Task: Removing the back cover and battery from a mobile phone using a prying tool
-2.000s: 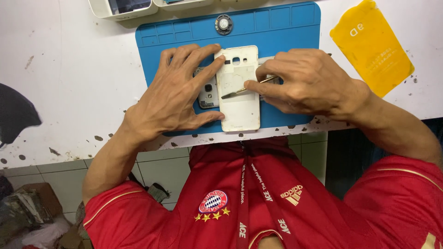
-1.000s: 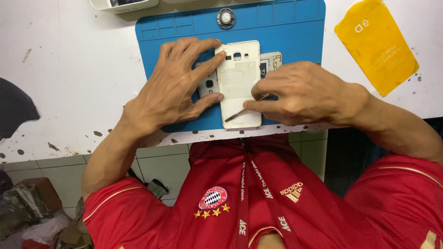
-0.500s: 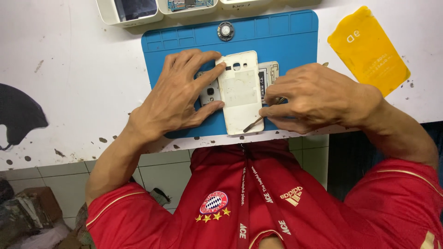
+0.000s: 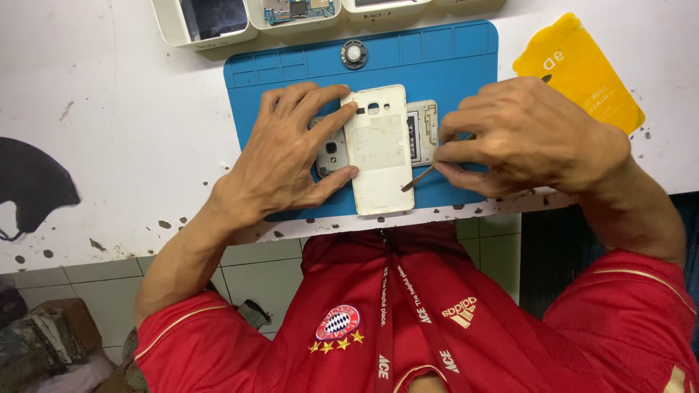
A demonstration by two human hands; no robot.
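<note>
The white phone back cover [image 4: 378, 149] lies near the middle of the blue work mat [image 4: 451, 65], long side running from 12 to 6 o'clock, its lower end near the mat's front edge. It sits askew over a phone body [image 4: 421, 131] — a strip of the body's inner parts shows along the cover's 3 o'clock side, and a grey piece with a camera hole shows at its 9 o'clock side.

The left hand [image 4: 287, 156] comes in from 8 o'clock and rests on the mat, its grip closed on the cover: forefinger on the upper left corner, thumb against the left edge lower down. The right hand [image 4: 528, 138] sits at 3 o'clock of the cover, fingers pinched shut on a thin metal prying tool [image 4: 419, 178] whose tip meets the cover's lower right edge.

Further out on the white table [image 4: 109, 109] — a small round metal part [image 4: 354, 54] at the mat's 12 o'clock edge, a yellow packet [image 4: 582, 65] at 2 o'clock, and white trays [image 4: 211, 25] with phone parts along the far side. A dark stain [image 4: 33, 185] marks the table at 9 o'clock.
</note>
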